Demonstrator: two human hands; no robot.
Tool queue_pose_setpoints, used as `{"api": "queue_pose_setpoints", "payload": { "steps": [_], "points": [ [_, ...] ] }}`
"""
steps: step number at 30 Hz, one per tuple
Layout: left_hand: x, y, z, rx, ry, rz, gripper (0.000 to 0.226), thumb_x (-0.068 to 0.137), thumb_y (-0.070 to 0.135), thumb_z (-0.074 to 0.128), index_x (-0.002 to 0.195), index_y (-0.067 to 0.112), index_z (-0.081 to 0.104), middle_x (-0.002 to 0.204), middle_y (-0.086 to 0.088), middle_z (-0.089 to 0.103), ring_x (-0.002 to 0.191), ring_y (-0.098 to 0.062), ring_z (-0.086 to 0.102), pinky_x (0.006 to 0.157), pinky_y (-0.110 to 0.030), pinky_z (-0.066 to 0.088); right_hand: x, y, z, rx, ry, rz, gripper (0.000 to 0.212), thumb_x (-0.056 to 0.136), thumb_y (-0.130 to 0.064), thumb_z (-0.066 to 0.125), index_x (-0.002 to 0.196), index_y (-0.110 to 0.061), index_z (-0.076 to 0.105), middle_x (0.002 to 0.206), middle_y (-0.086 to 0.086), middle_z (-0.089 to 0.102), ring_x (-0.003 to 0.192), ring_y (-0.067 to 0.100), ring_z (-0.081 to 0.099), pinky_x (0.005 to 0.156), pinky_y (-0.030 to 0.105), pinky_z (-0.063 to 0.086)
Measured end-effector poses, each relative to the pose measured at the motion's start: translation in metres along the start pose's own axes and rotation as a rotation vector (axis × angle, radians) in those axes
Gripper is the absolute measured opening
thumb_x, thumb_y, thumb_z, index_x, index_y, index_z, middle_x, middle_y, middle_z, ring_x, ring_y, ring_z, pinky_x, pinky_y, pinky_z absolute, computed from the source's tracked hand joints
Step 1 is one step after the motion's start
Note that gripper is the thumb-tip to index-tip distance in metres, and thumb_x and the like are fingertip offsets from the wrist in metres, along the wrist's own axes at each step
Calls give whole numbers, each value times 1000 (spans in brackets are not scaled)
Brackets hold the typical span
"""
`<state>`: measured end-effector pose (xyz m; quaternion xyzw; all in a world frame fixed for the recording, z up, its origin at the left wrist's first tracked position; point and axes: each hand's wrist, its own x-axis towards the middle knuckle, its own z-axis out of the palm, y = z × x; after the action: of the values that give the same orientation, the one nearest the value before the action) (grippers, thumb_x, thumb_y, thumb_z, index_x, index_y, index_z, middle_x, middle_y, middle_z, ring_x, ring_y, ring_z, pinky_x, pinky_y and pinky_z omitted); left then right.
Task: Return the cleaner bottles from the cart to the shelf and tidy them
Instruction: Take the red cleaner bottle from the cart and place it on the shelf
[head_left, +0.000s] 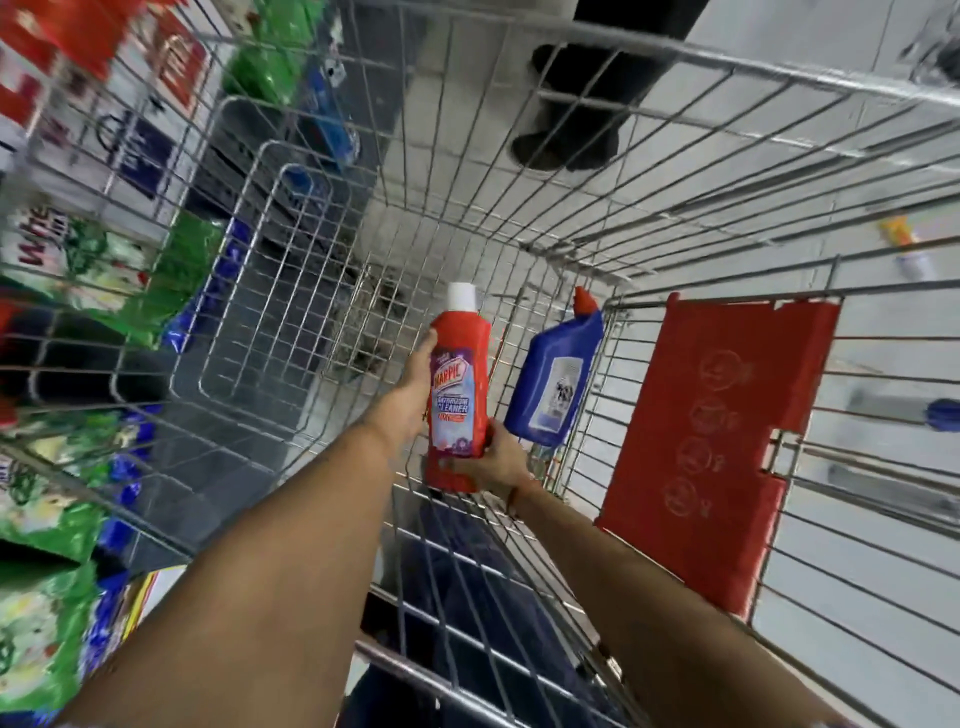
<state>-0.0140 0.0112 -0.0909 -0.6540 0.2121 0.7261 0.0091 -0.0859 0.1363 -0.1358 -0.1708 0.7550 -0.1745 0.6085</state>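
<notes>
Both my hands reach into the wire shopping cart. A red Harpic bathroom cleaner bottle with a white cap is held upright between them. My left hand grips its left side, fingers up near the shoulder. My right hand clasps its base from the right. A blue cleaner bottle with a red angled cap leans against the cart's right wall, just right of the red one, untouched.
Shelves with green, blue and red packets run along the left of the cart. A red plastic child-seat flap hangs on the cart's right side. Someone's dark shoes stand on the white floor beyond the cart.
</notes>
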Motion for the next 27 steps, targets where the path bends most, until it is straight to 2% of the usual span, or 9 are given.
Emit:
{"api": "queue_pose_setpoints", "payload": {
  "steps": [2, 6, 9, 12, 15, 19, 23, 25, 27],
  "points": [
    [-11, 4, -4, 8, 0, -11, 64, 80, 73, 33, 74, 20, 68, 82, -12, 73, 79, -24, 63, 83, -36, 48, -5, -7, -6, 24, -55, -5, 72, 55, -22, 86, 117, -18, 49, 116, 5, 64, 104, 23, 62, 93, 41, 53],
    [-39, 18, -11, 12, 29, 44, 63, 90, 61, 23, 101, 10, 58, 93, -9, 56, 85, -20, 51, 90, -37, 35, -21, -24, -19, 121, -188, -46, 71, 61, -13, 83, 121, -14, 46, 113, 6, 63, 101, 24, 63, 92, 45, 53],
    [-63, 32, -22, -89, 70, 95, 69, 90, 60, 28, 120, 2, 49, 105, -13, 59, 97, -26, 54, 85, -36, 40, -41, -43, -26, 216, -251, -101, 65, 63, -7, 81, 119, -17, 48, 112, 4, 65, 103, 26, 64, 91, 44, 53],
    [-90, 44, -31, -152, 83, 209, 66, 91, 55, 30, 128, 3, 46, 129, -18, 53, 109, -29, 52, 95, -38, 38, -65, -67, -30, 244, -274, -198, 56, 67, -3, 77, 114, -20, 52, 107, 1, 68, 96, 17, 67, 79, 29, 57],
    [-121, 54, -40, -206, 50, 325, 59, 93, 51, 32, 126, 4, 48, 116, -14, 59, 97, -25, 53, 82, -35, 41, -96, -94, -33, 241, -297, -292, 50, 69, -1, 75, 107, -27, 55, 100, -6, 69, 85, 7, 68, 69, 19, 56],
    [-170, 55, -63, -279, -65, 425, 44, 94, 46, 31, 91, 13, 61, 78, -4, 69, 72, -18, 62, 64, -25, 51, -138, -128, -21, 174, -333, -442, 51, 67, 0, 76, 109, -24, 58, 98, -6, 73, 89, 12, 69, 73, 25, 57],
    [-219, 49, -101, -471, -87, 570, 56, 97, 38, 29, 71, 15, 73, 59, 1, 74, 59, -15, 69, 51, -22, 56, -176, -159, 1, 106, -368, -568, 56, 58, -5, 79, 109, -15, 57, 97, 0, 73, 86, 16, 69, 75, 31, 58],
    [-241, 37, -125, -544, -43, 652, 50, 97, 37, 27, 81, 18, 69, 62, 5, 75, 65, -14, 70, 53, -20, 56, -190, -176, 7, 47, -388, -633, 48, 58, -1, 76, 99, -20, 60, 87, -5, 74, 80, 13, 68, 71, 29, 58],
    [-267, 22, -143, -621, -8, 762, 46, 98, 39, 22, 99, 18, 63, 78, 6, 77, 74, -11, 70, 66, -23, 57, -204, -193, 15, -43, -433, -719, 46, 63, 9, 74, 94, -23, 64, 82, -8, 75, 79, 9, 68, 71, 27, 57]
  ]
}}
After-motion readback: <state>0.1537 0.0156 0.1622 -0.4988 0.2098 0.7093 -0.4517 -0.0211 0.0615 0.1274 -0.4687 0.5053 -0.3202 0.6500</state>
